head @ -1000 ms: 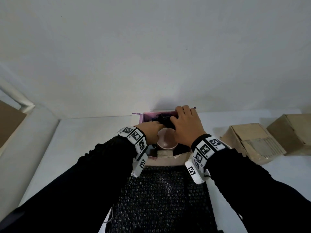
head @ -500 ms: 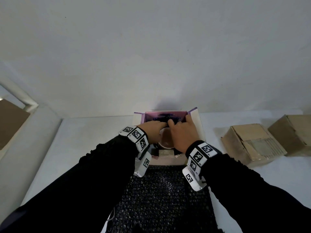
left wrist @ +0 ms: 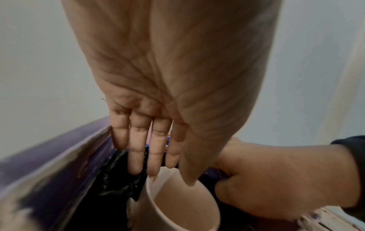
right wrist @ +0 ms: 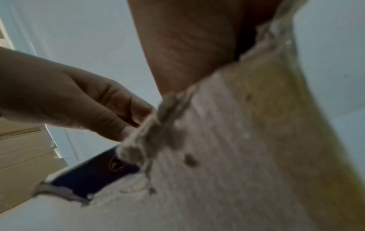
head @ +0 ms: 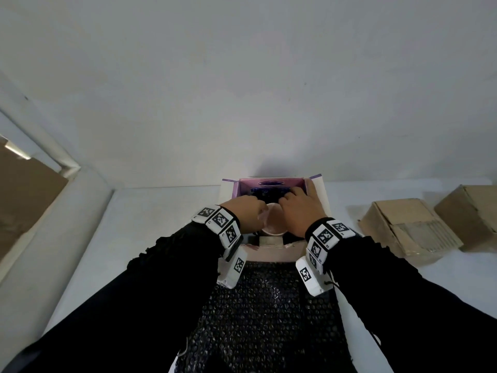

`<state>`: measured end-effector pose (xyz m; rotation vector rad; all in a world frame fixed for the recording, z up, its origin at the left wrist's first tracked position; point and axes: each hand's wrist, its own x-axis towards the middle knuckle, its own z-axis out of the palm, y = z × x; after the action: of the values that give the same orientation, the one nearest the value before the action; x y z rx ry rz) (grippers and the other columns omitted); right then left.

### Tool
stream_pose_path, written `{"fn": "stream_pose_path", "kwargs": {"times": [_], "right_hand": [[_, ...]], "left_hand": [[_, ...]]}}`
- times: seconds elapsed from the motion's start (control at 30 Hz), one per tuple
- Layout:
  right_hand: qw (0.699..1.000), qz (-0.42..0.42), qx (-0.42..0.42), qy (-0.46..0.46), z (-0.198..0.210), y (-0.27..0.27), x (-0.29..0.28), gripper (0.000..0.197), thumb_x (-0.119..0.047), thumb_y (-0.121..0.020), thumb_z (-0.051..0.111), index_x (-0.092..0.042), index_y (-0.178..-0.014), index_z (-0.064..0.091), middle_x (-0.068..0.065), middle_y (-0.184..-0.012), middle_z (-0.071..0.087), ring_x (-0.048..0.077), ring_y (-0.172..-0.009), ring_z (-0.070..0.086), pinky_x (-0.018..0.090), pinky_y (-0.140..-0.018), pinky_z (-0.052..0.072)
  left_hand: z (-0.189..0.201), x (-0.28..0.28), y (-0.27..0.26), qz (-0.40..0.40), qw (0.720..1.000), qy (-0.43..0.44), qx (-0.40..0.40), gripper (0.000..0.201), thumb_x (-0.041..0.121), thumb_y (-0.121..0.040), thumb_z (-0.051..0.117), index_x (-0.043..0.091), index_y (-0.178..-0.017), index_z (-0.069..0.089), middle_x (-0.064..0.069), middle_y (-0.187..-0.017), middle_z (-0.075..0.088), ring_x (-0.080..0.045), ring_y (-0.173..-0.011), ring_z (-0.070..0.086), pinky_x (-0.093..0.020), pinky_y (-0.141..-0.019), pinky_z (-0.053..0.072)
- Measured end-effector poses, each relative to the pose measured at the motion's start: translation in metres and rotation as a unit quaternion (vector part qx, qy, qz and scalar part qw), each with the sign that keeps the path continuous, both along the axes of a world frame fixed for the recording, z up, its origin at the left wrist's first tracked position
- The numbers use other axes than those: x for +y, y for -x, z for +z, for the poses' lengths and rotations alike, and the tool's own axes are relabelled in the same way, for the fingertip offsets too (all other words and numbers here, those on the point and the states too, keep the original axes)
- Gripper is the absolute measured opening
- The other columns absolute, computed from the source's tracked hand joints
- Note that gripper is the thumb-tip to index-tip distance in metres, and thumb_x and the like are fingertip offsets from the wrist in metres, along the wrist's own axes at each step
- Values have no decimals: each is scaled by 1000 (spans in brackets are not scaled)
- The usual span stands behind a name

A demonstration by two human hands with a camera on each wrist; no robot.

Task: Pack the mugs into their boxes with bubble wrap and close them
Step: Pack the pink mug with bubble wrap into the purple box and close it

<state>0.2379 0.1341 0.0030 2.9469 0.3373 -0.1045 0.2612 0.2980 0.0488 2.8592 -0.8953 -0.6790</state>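
Note:
A pale pink mug (head: 274,224) stands upright inside an open purple-lined box (head: 271,182) at the back of the white table. Black bubble wrap (left wrist: 118,179) fills the gap between the mug (left wrist: 183,211) and the box wall (left wrist: 49,156). My left hand (left wrist: 158,171) presses straight fingers down on that wrap, its thumb over the mug rim. My right hand (head: 295,208) reaches into the box on the mug's right. Its fingers bend downward and their tips are hidden. The right wrist view is blurred and shows a torn cardboard flap (right wrist: 237,156) and my left hand (right wrist: 79,101).
A sheet of black bubble wrap (head: 269,313) lies on the table between my forearms. Two brown cardboard boxes (head: 408,227) (head: 473,214) sit at the right. A brown cardboard panel (head: 24,200) leans at the far left. A white wall stands right behind the box.
My right hand has come off the box's far edge and dropped in beside the mug, uncovering the right flap. The left hand stays at the mug's left.

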Motion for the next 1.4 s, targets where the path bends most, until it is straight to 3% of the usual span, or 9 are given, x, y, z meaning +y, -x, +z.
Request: {"fn": "stream_pose_path", "kwargs": {"times": [0.23, 0.37, 0.6, 0.7, 0.87, 1.1, 1.2, 1.3, 1.4], "right_hand": [[987, -25, -70, -144, 32, 27, 1, 42, -20, -83, 52, -26, -124, 57, -2, -134, 47, 22, -128, 39, 45, -105, 19], [942, 39, -173, -284, 34, 62, -3, 30, -18, -80, 59, -21, -109, 60, -1, -114, 55, 21, -102, 52, 37, -78, 43], [921, 30, -134, -365, -22, 144, -7, 13, -32, -83, 59, -23, -86, 50, -8, -79, 50, 13, -67, 46, 29, -58, 36], [944, -58, -35, -324, -53, 168, -5, 19, -42, -87, 59, -23, -88, 52, -5, -82, 56, 17, -75, 55, 31, -63, 42], [928, -203, 144, -276, -82, 189, 8, 60, -71, -80, 53, -23, -115, 51, 1, -102, 65, 21, -95, 63, 33, -76, 51], [860, -250, 95, -435, -82, 200, 25, 50, -23, -81, 76, -16, -123, 51, -3, -92, 58, 20, -94, 60, 32, -86, 48], [819, -209, 71, -530, -70, 200, 28, 22, -14, -87, 69, -17, -108, 63, -3, -95, 63, 17, -97, 61, 27, -91, 46], [834, -114, 25, -540, -53, 196, 26, 15, -11, -91, 61, -23, -97, 69, -2, -101, 68, 15, -98, 62, 28, -92, 46], [851, -41, -42, -521, -31, 189, 23, 20, -9, -91, 60, -25, -95, 71, -3, -102, 61, 11, -99, 53, 19, -95, 39]], "left_hand": [[15, 25, 33, 33, 994, 99, -30, 35, 25, -85, 57, 18, -120, 62, 0, -112, 65, -18, -102, 60, -38, -90, 49], [17, 39, 64, 60, 984, 164, -32, 16, 23, -83, 57, 22, -96, 66, 7, -93, 67, -13, -88, 61, -36, -82, 51], [-26, 60, 129, 123, 971, 197, -57, 7, 25, -83, 58, 23, -85, 64, 5, -90, 62, -16, -82, 59, -33, -78, 49], [-52, 66, 159, 151, 978, 144, -9, 14, 30, -85, 59, 24, -96, 66, 8, -92, 66, -14, -89, 63, -29, -82, 50], [-84, 69, 193, 126, 985, 19, 114, 57, 46, -86, 62, 25, -137, 47, 1, -131, 57, -19, -118, 54, -34, -99, 45], [-95, 72, 205, 125, 988, 15, 93, 70, 50, -83, 63, 28, -144, 36, -2, -142, 46, -22, -127, 46, -38, -104, 42], [-93, 73, 208, 157, 987, 14, -29, 73, 55, -77, 65, 31, -139, 37, -3, -139, 34, -26, -129, 33, -42, -106, 38], [-78, 74, 200, 179, 962, 103, -176, 86, 57, -68, 68, 29, -141, 32, -3, -140, 26, -27, -129, 28, -42, -106, 34], [-57, 70, 184, 155, 950, 175, -208, 99, 54, -66, 73, 27, -147, 24, -4, -147, 30, -26, -133, 28, -44, -106, 31]]}}
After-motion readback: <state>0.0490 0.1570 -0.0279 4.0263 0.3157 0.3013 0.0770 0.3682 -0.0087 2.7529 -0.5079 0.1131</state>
